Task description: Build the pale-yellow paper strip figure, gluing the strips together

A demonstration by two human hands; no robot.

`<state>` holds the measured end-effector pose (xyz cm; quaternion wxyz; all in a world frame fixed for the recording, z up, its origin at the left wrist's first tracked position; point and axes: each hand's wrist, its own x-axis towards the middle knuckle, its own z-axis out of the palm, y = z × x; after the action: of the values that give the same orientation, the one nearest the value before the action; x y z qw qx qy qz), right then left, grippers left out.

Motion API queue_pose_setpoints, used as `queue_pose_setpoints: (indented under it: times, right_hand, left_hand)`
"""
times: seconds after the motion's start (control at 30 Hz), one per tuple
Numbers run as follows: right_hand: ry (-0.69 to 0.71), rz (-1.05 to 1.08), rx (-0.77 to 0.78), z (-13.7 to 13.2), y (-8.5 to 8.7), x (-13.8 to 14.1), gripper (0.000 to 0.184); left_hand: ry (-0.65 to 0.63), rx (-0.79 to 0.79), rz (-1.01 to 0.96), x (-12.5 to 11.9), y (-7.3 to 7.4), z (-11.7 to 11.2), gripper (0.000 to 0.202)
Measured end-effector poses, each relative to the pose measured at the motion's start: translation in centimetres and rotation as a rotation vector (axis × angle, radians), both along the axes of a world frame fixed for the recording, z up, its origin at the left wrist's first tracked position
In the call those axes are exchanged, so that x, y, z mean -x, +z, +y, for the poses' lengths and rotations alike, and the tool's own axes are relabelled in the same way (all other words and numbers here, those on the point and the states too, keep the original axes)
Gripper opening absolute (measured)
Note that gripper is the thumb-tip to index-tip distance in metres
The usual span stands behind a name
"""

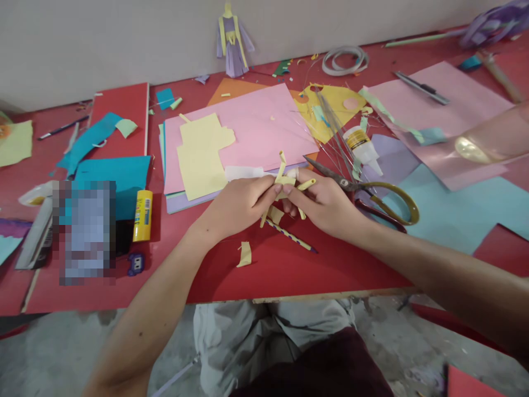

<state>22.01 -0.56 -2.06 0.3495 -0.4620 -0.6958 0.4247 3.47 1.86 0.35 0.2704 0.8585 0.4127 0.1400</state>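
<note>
Both my hands meet over the red table (pixel 289 270) and pinch a small folded piece of yellow paper (pixel 285 182) with loose strips sticking up and down. My left hand (pixel 239 204) grips it from the left with closed fingers. My right hand (pixel 322 201) grips it from the right, fingers curled. A striped pencil (pixel 289 236) lies on the table just under my hands. A yellow paper scrap (pixel 245 254) lies nearer the table's front edge.
Scissors (pixel 372 193) lie right of my right hand, with a glue bottle (pixel 361 146) behind. A stack of pink and yellow sheets (pixel 239 138) lies ahead. A yellow glue stick (pixel 142 215) and teal paper (pixel 111 176) sit left. A paper doll (pixel 232 41) leans on the wall.
</note>
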Motion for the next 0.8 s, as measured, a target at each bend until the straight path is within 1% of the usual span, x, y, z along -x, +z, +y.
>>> queue_pose_setpoints:
  times: [0.27, 0.47, 0.8]
  right_hand:
    - [-0.001, -0.011, 0.000, -0.02, -0.20, -0.02, 0.016]
    - [-0.002, -0.024, -0.007, -0.05, 0.04, -0.06, 0.015]
    - [-0.004, -0.042, -0.001, -0.01, -0.10, -0.05, 0.015]
  left_hand:
    - [0.010, 0.024, -0.004, 0.00, 0.22, -0.04, 0.032]
    - [0.010, 0.027, -0.004, -0.03, 0.12, -0.03, 0.032]
    - [0.007, 0.025, -0.008, 0.00, 0.12, -0.04, 0.032]
